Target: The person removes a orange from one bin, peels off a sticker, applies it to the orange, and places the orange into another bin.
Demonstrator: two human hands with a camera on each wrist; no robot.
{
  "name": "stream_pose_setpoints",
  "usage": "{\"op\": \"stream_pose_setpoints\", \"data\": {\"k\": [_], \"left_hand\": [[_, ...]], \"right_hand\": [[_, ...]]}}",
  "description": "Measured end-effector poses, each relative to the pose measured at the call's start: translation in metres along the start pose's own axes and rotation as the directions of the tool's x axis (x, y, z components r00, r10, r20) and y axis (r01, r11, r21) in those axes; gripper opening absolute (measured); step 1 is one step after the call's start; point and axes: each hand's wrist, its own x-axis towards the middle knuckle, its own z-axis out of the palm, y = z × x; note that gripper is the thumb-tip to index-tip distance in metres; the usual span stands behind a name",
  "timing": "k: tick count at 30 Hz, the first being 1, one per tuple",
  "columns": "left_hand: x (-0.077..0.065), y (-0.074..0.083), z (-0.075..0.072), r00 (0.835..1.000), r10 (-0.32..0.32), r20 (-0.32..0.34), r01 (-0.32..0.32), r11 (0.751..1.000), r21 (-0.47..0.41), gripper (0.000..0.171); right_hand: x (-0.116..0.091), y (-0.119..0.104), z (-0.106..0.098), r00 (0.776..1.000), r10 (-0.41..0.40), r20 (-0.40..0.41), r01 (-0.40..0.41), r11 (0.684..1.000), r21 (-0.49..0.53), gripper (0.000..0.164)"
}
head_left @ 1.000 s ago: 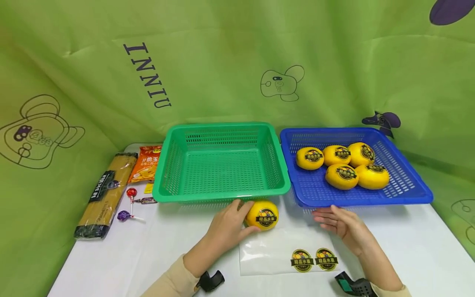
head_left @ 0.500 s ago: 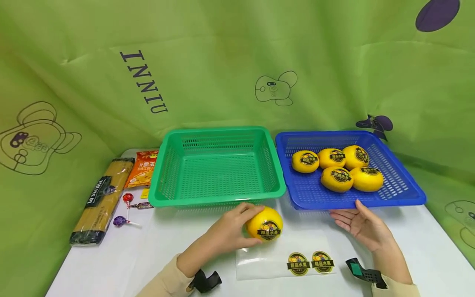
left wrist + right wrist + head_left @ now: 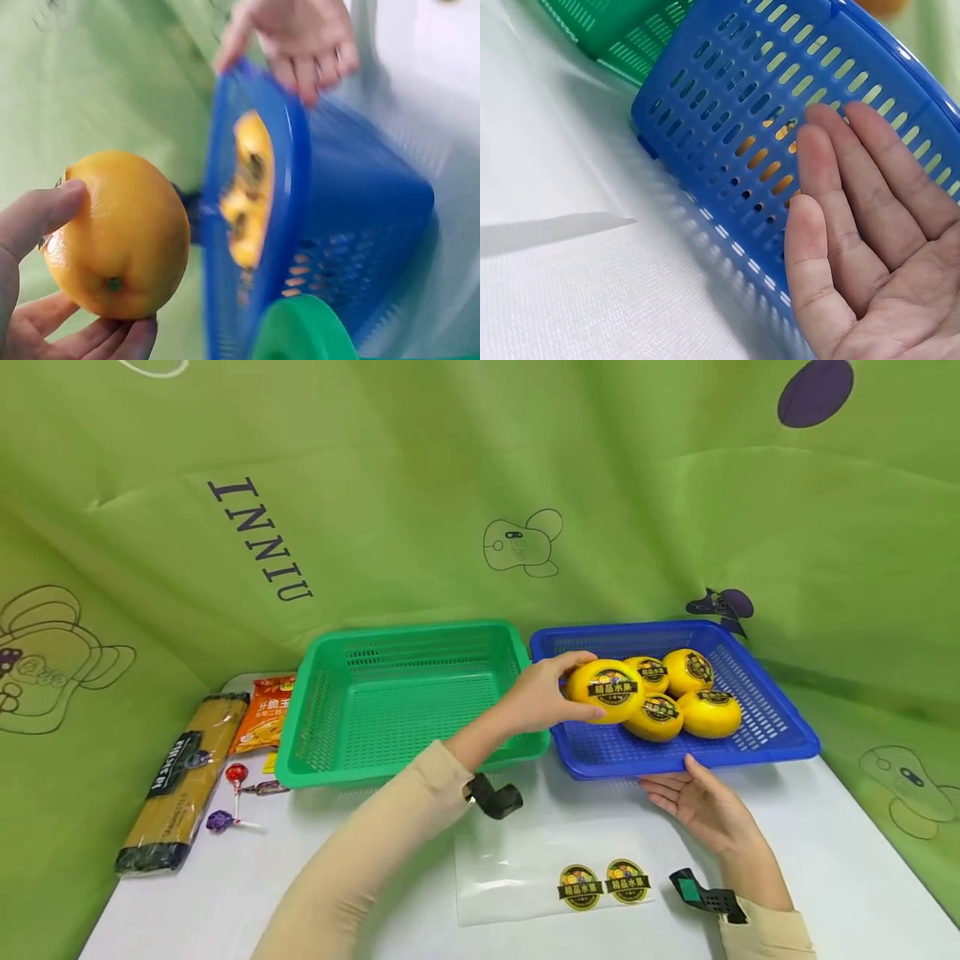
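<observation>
My left hand (image 3: 542,695) grips a yellow lemon-like fruit (image 3: 613,692) with a black and gold sticker, held over the left part of the blue basket (image 3: 757,760). In the left wrist view the thumb presses one side of the fruit (image 3: 124,240) and the fingers support it from below. Several stickered yellow fruits (image 3: 711,714) lie in the basket; the held one hides part of them. My right hand (image 3: 708,814) is at the basket's front rim, palm up. Its fingers (image 3: 877,195) are extended beside the slotted wall, and the thumb reaches the rim.
A green basket (image 3: 420,710) stands left of the blue one. In front lies a clear sheet (image 3: 510,881) with two round stickers (image 3: 627,882). At the left are a spaghetti pack (image 3: 180,785), an orange snack bag (image 3: 264,712) and lollipops (image 3: 221,821).
My left hand has lifted the yellow fruit from above the clear sheet, up and right over the blue basket. The right hand stays by the basket's front rim. The head view has shifted.
</observation>
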Motion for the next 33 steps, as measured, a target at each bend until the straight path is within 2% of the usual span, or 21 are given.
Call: {"op": "stream_pose_setpoints", "data": {"k": [3, 5, 8, 11, 15, 19, 24, 29, 33], "left_hand": [[0.030, -0.010, 0.007, 0.997, -0.072, 0.041, 0.071, 0.997, 0.032, 0.069], [0.044, -0.018, 0.011, 0.990, -0.121, 0.077, 0.115, 0.990, 0.076, 0.069], [0.059, -0.026, 0.017, 0.974, -0.179, 0.138, 0.162, 0.978, 0.128, 0.070], [0.068, -0.031, 0.023, 0.956, -0.222, 0.191, 0.199, 0.971, 0.131, 0.072], [0.077, -0.033, 0.030, 0.942, -0.249, 0.226, 0.241, 0.968, 0.065, 0.074], [0.084, -0.031, 0.034, 0.931, -0.276, 0.239, 0.285, 0.959, -0.002, 0.072], [0.086, -0.031, 0.035, 0.918, -0.319, 0.235, 0.325, 0.946, 0.013, 0.071], [0.088, -0.030, 0.037, 0.915, -0.336, 0.222, 0.337, 0.941, 0.035, 0.072], [0.087, -0.032, 0.037, 0.933, -0.303, 0.194, 0.300, 0.953, 0.046, 0.073]], "right_hand": [[-0.001, 0.000, 0.001, 1.000, -0.004, -0.026, 0.003, 1.000, -0.023, 0.068], [0.000, 0.002, 0.002, 0.999, -0.003, -0.033, 0.002, 1.000, -0.028, 0.067], [0.001, 0.005, 0.004, 0.999, -0.002, -0.049, 0.001, 1.000, -0.031, 0.066], [0.000, 0.006, 0.006, 0.997, -0.004, -0.079, 0.000, 0.999, -0.041, 0.065], [0.000, 0.003, 0.007, 0.995, -0.018, -0.094, 0.013, 0.998, -0.056, 0.061], [0.000, 0.000, 0.006, 0.997, -0.025, -0.073, 0.021, 0.999, -0.046, 0.058], [0.001, 0.000, 0.007, 0.997, -0.029, -0.067, 0.027, 0.999, -0.031, 0.057], [0.001, 0.000, 0.008, 0.996, -0.034, -0.088, 0.030, 0.999, -0.040, 0.058], [0.000, 0.001, 0.008, 0.993, -0.028, -0.118, 0.022, 0.998, -0.055, 0.058]]}}
